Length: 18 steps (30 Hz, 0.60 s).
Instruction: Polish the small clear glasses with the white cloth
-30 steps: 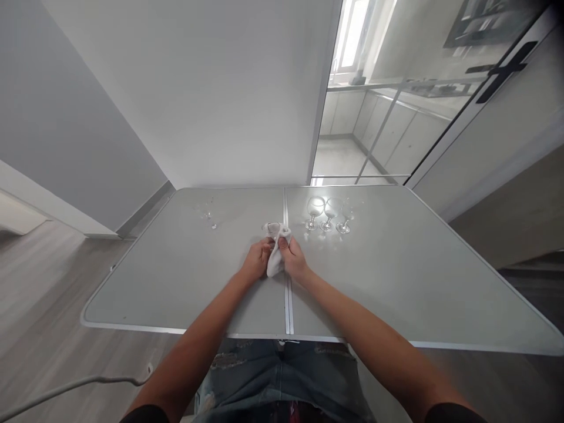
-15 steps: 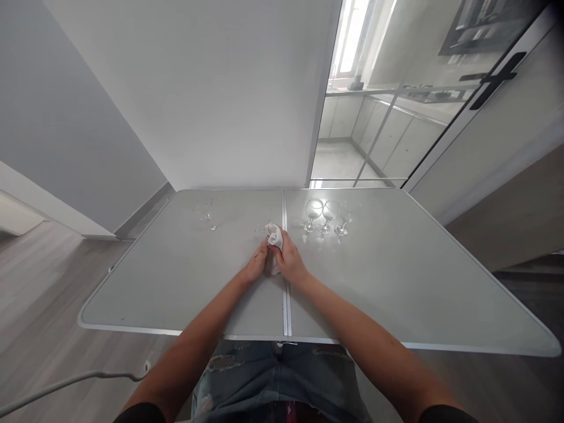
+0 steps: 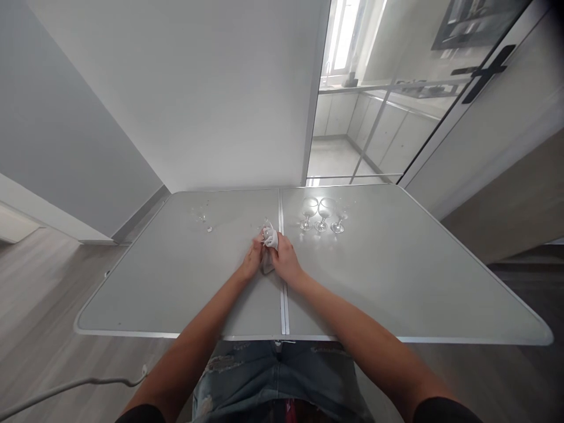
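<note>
Both my hands meet over the middle seam of a grey folding table (image 3: 396, 282). My left hand (image 3: 252, 263) is closed round the lower part of a clear stemmed glass (image 3: 265, 226), whose rim shows just beyond my fingers. My right hand (image 3: 284, 260) is closed on a small white cloth (image 3: 271, 239) that is pressed into and around the glass. Most of the glass is hidden by the cloth and my fingers.
Three clear stemmed glasses (image 3: 323, 214) stand upright in a row on the right half of the table, near the far edge. Another clear glass (image 3: 203, 216) stands on the far left half. A white wall and a glass sliding door lie beyond the table.
The cloth has been bunched tighter against the glass and less of it hangs below my hands. My hands stay together over the seam.
</note>
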Each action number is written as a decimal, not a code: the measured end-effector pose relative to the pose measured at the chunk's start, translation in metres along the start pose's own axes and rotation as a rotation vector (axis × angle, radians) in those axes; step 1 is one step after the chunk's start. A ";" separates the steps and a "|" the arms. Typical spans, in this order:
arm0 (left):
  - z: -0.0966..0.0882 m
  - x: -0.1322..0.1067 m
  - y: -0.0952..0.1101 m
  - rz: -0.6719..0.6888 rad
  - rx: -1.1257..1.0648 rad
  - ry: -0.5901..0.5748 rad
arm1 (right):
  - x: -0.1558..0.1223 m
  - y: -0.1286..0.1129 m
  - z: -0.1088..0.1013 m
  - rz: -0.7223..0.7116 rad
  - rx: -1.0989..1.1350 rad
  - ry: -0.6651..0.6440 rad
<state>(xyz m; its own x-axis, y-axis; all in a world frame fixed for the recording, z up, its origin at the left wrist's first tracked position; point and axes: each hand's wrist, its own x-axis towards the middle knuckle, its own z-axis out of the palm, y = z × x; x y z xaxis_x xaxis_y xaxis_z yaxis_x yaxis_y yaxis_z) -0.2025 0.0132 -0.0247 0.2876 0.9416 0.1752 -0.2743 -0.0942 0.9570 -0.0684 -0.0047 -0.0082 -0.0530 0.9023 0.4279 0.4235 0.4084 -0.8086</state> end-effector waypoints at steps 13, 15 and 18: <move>-0.006 0.006 0.026 0.098 -0.167 0.135 | 0.007 0.001 -0.007 0.622 0.790 -0.104; -0.006 0.006 0.026 0.145 -0.148 0.152 | 0.010 0.001 -0.014 0.578 0.730 0.033; -0.004 0.006 0.025 0.198 -0.101 0.179 | 0.013 -0.002 -0.023 0.523 0.646 0.066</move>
<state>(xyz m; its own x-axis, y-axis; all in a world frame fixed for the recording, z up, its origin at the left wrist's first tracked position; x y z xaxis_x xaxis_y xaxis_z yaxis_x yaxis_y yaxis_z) -0.2114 0.0177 -0.0007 0.0555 0.9510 0.3041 -0.4019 -0.2576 0.8787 -0.0486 0.0033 0.0085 0.0679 0.9958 -0.0612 -0.2246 -0.0445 -0.9734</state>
